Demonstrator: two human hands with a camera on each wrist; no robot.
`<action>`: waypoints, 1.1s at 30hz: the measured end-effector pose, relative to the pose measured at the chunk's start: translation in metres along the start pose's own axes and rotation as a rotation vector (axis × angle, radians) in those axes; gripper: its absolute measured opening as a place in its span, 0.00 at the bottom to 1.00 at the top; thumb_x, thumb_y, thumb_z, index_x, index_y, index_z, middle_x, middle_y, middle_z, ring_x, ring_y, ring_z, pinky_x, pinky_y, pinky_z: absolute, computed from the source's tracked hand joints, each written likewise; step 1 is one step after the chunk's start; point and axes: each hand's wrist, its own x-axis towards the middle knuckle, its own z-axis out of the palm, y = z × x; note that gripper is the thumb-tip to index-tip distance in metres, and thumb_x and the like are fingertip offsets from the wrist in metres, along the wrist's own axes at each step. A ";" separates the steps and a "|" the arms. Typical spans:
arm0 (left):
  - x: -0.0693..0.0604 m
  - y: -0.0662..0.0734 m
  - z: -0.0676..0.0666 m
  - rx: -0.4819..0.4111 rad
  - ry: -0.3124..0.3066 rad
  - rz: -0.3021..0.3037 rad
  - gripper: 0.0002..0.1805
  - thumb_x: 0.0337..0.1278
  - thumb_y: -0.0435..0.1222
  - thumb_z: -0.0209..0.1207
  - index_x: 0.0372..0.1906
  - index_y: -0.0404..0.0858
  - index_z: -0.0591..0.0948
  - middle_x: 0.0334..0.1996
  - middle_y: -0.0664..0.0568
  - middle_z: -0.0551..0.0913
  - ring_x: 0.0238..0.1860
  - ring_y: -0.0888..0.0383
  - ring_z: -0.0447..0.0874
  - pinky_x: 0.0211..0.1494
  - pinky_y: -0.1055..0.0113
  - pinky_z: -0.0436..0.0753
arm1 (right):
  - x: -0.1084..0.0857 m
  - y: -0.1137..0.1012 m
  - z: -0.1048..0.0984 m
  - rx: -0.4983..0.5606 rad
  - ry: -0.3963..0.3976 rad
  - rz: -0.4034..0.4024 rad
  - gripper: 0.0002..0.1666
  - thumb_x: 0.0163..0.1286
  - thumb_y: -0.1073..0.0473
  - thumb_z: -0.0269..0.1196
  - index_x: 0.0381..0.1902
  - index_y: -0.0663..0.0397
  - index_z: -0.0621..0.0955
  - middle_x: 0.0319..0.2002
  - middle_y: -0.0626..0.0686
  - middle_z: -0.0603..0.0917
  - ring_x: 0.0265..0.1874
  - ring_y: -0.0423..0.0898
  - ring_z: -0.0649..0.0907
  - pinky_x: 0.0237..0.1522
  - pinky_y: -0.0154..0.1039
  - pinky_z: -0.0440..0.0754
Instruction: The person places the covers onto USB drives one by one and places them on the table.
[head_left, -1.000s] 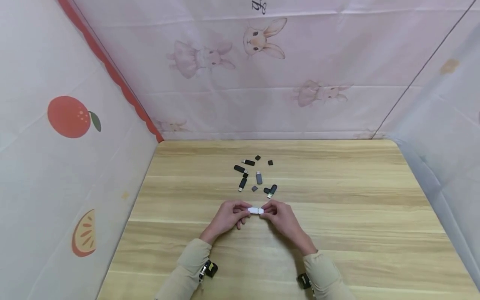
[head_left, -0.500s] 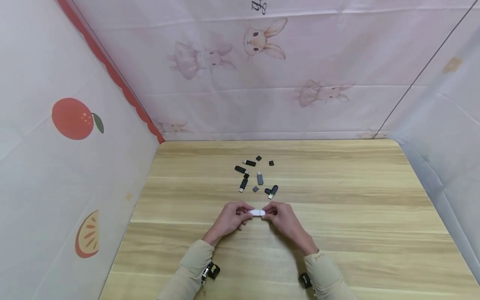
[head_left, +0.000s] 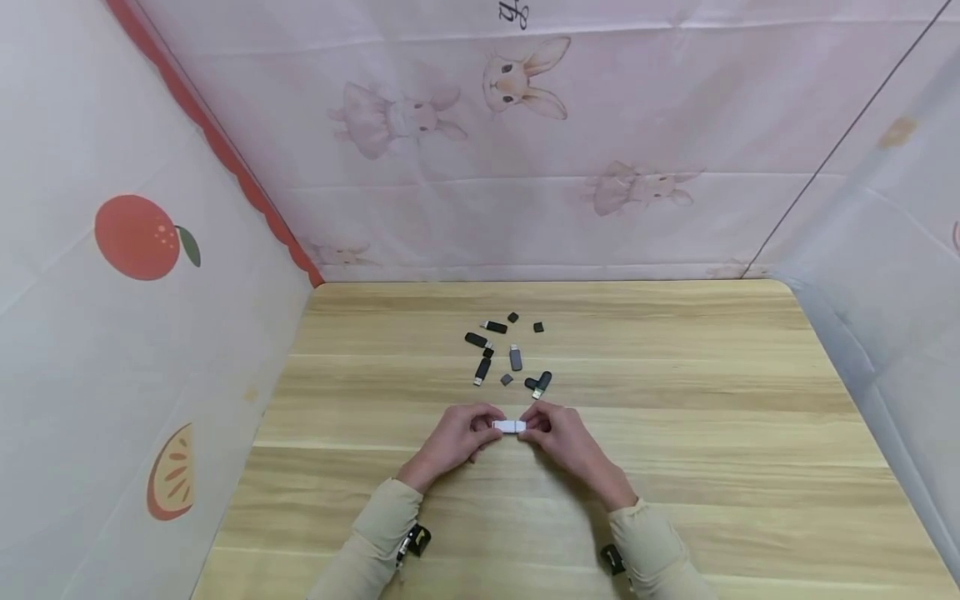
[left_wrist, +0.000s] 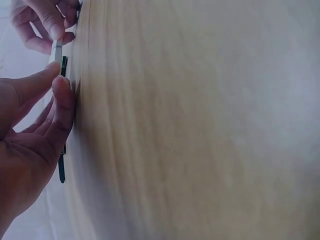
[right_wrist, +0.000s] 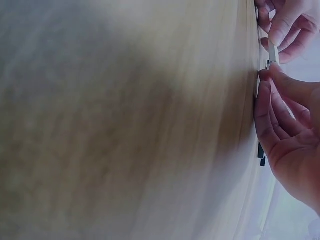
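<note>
A small white stick with a thin seam near its right end [head_left: 509, 427] lies level between my two hands, just in front of the scattered dark sticks. My left hand [head_left: 457, 437] pinches its left end between thumb and fingers; my right hand [head_left: 567, 442] pinches the right end. In the left wrist view the white stick [left_wrist: 57, 50] spans the two hands' fingertips, seen edge-on. The right wrist view shows the white stick [right_wrist: 273, 52] pinched from both ends too. My fingertips cover both of its ends.
Beyond the hands on the wooden table [head_left: 675, 375] lie several black USB sticks [head_left: 482, 371], a grey one [head_left: 515, 358], a small grey cap [head_left: 507, 379] and small black caps [head_left: 538, 327]. Two dark pieces [head_left: 539, 384] touch or overlap. Printed cloth walls [head_left: 465, 217] border the table.
The seam between the white stick's two parts looks narrower than a second ago. Both hands keep their pinch and have barely moved; the whole head view has shifted slightly.
</note>
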 end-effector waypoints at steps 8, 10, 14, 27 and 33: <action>0.001 0.005 0.001 0.068 0.018 0.010 0.12 0.68 0.30 0.67 0.53 0.34 0.87 0.44 0.47 0.79 0.17 0.65 0.74 0.16 0.71 0.77 | 0.005 -0.001 0.002 -0.038 -0.003 0.015 0.08 0.66 0.66 0.74 0.41 0.54 0.86 0.33 0.47 0.87 0.31 0.37 0.81 0.35 0.28 0.81; 0.001 0.007 0.001 0.076 0.016 0.002 0.11 0.68 0.30 0.66 0.53 0.33 0.87 0.44 0.47 0.79 0.17 0.65 0.75 0.16 0.72 0.77 | 0.006 -0.001 0.003 -0.048 -0.001 0.016 0.08 0.66 0.66 0.74 0.41 0.55 0.86 0.33 0.47 0.86 0.32 0.38 0.81 0.36 0.28 0.81; 0.002 0.007 0.003 0.091 0.013 -0.013 0.11 0.68 0.30 0.66 0.53 0.33 0.87 0.45 0.48 0.79 0.18 0.65 0.75 0.17 0.74 0.76 | 0.006 -0.002 0.004 -0.065 0.004 0.019 0.08 0.65 0.67 0.74 0.40 0.55 0.86 0.32 0.47 0.86 0.32 0.38 0.80 0.35 0.29 0.80; 0.004 0.002 0.003 0.159 0.018 0.018 0.11 0.69 0.31 0.67 0.52 0.35 0.88 0.46 0.50 0.80 0.22 0.67 0.77 0.22 0.74 0.78 | 0.006 -0.005 0.006 -0.073 0.024 0.056 0.08 0.64 0.68 0.74 0.40 0.57 0.86 0.31 0.47 0.85 0.31 0.39 0.79 0.33 0.29 0.79; 0.006 0.000 0.005 0.208 0.043 0.029 0.10 0.68 0.32 0.68 0.52 0.37 0.88 0.46 0.51 0.82 0.29 0.67 0.76 0.28 0.74 0.78 | 0.007 -0.004 0.006 -0.067 0.022 0.060 0.09 0.65 0.68 0.74 0.42 0.57 0.87 0.31 0.47 0.85 0.31 0.39 0.79 0.33 0.29 0.79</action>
